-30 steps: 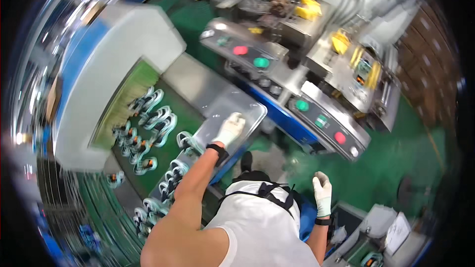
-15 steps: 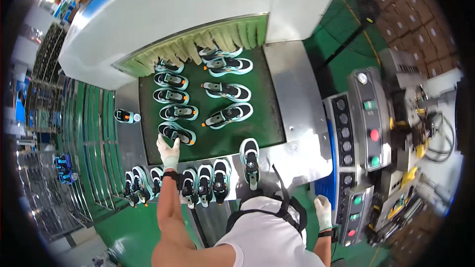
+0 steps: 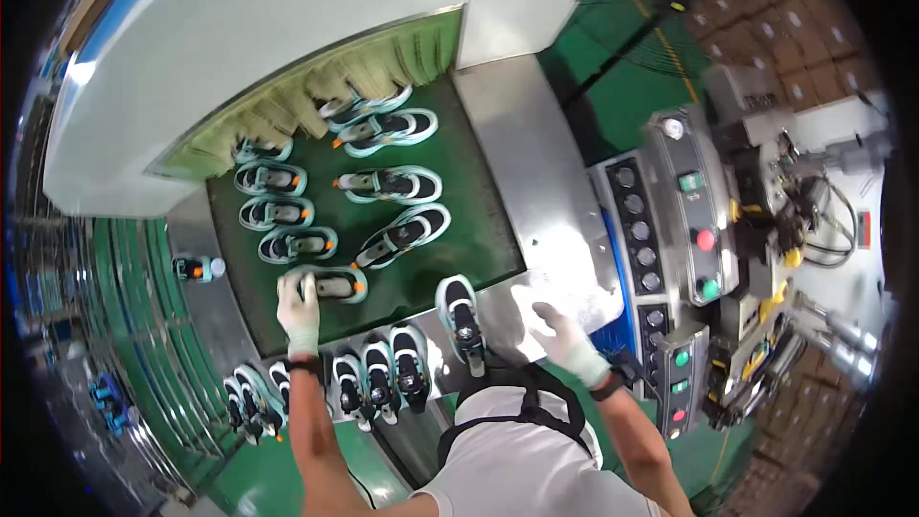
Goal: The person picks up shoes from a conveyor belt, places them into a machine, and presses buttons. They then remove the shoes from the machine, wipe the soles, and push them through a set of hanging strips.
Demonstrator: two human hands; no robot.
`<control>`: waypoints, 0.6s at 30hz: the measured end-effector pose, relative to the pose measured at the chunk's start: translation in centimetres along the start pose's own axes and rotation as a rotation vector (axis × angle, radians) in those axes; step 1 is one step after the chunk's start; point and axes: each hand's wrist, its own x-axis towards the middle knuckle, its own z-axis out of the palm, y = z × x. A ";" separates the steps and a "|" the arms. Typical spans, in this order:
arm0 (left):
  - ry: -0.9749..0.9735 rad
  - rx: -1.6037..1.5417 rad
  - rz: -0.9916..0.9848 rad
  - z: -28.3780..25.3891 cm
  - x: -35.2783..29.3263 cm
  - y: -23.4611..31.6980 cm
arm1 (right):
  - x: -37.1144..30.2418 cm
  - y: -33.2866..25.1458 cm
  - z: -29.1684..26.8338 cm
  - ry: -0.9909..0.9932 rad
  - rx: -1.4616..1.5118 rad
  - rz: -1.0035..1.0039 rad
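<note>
My gloved left hand (image 3: pixel 299 311) grips the left end of a black and pale-blue sneaker (image 3: pixel 337 284) lying on the near left of the green conveyor belt (image 3: pixel 421 268). Its thumb and fingers are closed about that end, and an orange tab shows at the other. My gloved right hand (image 3: pixel 567 343) hangs over the steel ledge at the right, holding nothing, fingers apart. Between my hands, another sneaker (image 3: pixel 461 319) rests on the ledge, pointing away from me. Two columns of matching sneakers (image 3: pixel 392 185) lie on the belt behind.
A fabric-strip curtain (image 3: pixel 316 101) hangs across the white machine's opening. More sneakers (image 3: pixel 379 378) line the ledge's near edge, and a small shoe (image 3: pixel 198 269) sits on the left ledge. Control panels with buttons (image 3: pixel 691 211) stand at right; a metal rack (image 3: pixel 144 292) stands at left.
My right hand has risen from beside the lower panel to above the ledge, its fingers opening out. My left hand stays at the near-left sneaker, which now lies straighter. The whole view has shifted and turned.
</note>
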 end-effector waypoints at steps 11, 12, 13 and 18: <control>-0.454 -0.381 0.732 3.2 -9.9 31.0 | -1.1 -2.1 1.8 0.158 -0.057 -0.141; -0.487 -0.395 0.803 3.5 -10.4 32.8 | -2.1 -0.7 0.4 0.212 -0.003 -0.134; -0.523 -0.410 0.879 3.7 -11.0 34.9 | -3.4 0.7 -0.8 0.271 0.052 -0.125; -0.400 -0.584 0.914 7.1 -11.8 42.8 | -10.1 6.4 -5.8 0.333 0.741 0.085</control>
